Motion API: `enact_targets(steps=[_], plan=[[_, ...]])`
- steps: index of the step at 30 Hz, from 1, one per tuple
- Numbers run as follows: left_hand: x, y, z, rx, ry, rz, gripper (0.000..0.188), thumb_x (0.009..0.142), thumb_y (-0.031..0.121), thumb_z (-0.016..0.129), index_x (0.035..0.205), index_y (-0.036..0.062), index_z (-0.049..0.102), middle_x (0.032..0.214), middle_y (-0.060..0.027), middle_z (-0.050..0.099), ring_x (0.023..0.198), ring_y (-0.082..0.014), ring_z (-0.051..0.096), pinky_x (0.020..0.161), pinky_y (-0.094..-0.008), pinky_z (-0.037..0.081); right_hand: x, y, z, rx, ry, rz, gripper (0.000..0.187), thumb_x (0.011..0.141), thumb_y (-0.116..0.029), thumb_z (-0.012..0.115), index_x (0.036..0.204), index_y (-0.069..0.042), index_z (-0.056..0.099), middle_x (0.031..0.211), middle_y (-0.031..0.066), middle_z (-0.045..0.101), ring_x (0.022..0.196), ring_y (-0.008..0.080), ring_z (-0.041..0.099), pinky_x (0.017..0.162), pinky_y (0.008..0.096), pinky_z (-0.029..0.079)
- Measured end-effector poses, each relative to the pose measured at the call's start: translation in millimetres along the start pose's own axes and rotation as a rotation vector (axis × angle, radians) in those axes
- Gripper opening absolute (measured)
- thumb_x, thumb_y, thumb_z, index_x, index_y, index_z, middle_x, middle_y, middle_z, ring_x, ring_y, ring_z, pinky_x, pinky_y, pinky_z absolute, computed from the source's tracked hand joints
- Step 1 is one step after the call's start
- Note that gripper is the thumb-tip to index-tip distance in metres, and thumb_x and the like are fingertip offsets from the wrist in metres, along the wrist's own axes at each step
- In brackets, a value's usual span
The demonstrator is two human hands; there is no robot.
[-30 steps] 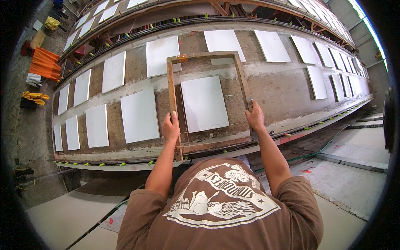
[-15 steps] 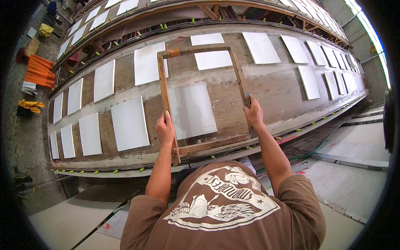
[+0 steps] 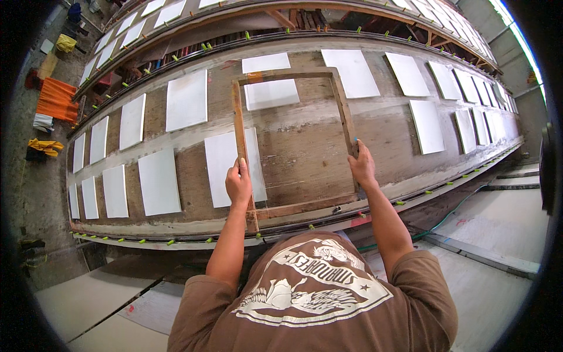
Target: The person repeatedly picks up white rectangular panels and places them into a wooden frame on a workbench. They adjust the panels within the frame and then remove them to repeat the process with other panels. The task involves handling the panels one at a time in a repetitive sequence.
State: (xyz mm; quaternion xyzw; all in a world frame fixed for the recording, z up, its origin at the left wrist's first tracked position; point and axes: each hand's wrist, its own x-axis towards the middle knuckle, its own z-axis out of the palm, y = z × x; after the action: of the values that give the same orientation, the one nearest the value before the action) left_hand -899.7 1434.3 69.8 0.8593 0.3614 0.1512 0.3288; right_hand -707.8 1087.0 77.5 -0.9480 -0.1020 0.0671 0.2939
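Observation:
My left hand (image 3: 238,183) grips the left bar of a wooden screen-printing frame (image 3: 343,111). On its right bar my right hand (image 3: 363,166) is closed, with something small and blue by the fingertips. See-through mesh seems to span the frame, which is held over a long brown table (image 3: 387,141). Through its left part shows the right side of a white rectangular sheet (image 3: 220,152). Behind the frame's top bar lies another white sheet (image 3: 272,94). Whether the frame touches the table I cannot tell.
Several white sheets (image 3: 159,182) lie in two rows along the table. Green pegs (image 3: 311,227) line its near rail. Beyond stands another long table (image 3: 170,13) with sheets. On the floor at left are orange cloth (image 3: 57,100) and yellow cloth (image 3: 46,146). A green hose (image 3: 454,202) runs at right.
My body and both hands have moved right along the table with the frame. The sheet that was inside the frame now lies partly beyond its left bar.

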Motion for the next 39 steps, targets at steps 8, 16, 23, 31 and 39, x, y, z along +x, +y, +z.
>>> enact_targets(steps=[8, 16, 23, 31, 39], plan=[[-11, 37, 69, -0.044, 0.057, 0.043, 0.049, 0.107, 0.045, 0.049, 0.109, 0.0017, 0.071, 0.081, -0.0232, 0.064, 0.08, -0.0422, 0.062, 0.072, -0.05, 0.048, 21, 70, -32, -0.018, 0.01, 0.003, 0.069, 0.087, -0.013, 0.07, 0.15, -0.003, 0.041, 0.13, 0.0214, 0.059, 0.121, 0.0408, 0.059, 0.099, 0.0465, 0.05], [-43, 53, 96, -0.08, 0.027, 0.03, 0.052, 0.107, 0.043, 0.049, 0.103, -0.0052, 0.069, 0.095, -0.027, 0.068, 0.091, -0.0458, 0.065, 0.079, -0.0507, 0.05, 23, 119, -32, -0.061, 0.039, -0.054, 0.069, 0.087, -0.014, 0.07, 0.149, -0.003, 0.041, 0.131, 0.0213, 0.058, 0.12, 0.0415, 0.058, 0.098, 0.0475, 0.049], [-67, 36, 111, -0.032, 0.078, 0.01, 0.052, 0.108, 0.046, 0.045, 0.106, 0.0018, 0.072, 0.089, -0.0206, 0.067, 0.085, -0.0408, 0.064, 0.073, -0.0504, 0.05, 17, 124, -31, -0.027, 0.0, -0.029, 0.068, 0.087, -0.014, 0.069, 0.15, -0.008, 0.042, 0.131, 0.0187, 0.059, 0.12, 0.04, 0.059, 0.097, 0.0469, 0.05], [-73, 26, 131, -0.093, 0.158, -0.002, 0.056, 0.107, 0.047, 0.049, 0.098, -0.0041, 0.069, 0.086, -0.0233, 0.064, 0.083, -0.0407, 0.062, 0.073, -0.0502, 0.047, 19, 141, -26, -0.025, 0.01, -0.053, 0.069, 0.086, -0.016, 0.07, 0.149, -0.009, 0.043, 0.133, 0.0175, 0.059, 0.121, 0.0384, 0.059, 0.097, 0.0463, 0.05], [-83, 35, 135, -0.081, 0.114, -0.032, 0.054, 0.107, 0.046, 0.048, 0.103, -0.0037, 0.069, 0.098, -0.0252, 0.068, 0.094, -0.041, 0.065, 0.081, -0.0486, 0.049, 14, 152, -32, -0.043, 0.051, -0.08, 0.068, 0.087, -0.016, 0.07, 0.149, -0.008, 0.043, 0.13, 0.0181, 0.059, 0.119, 0.039, 0.059, 0.096, 0.0473, 0.05]])
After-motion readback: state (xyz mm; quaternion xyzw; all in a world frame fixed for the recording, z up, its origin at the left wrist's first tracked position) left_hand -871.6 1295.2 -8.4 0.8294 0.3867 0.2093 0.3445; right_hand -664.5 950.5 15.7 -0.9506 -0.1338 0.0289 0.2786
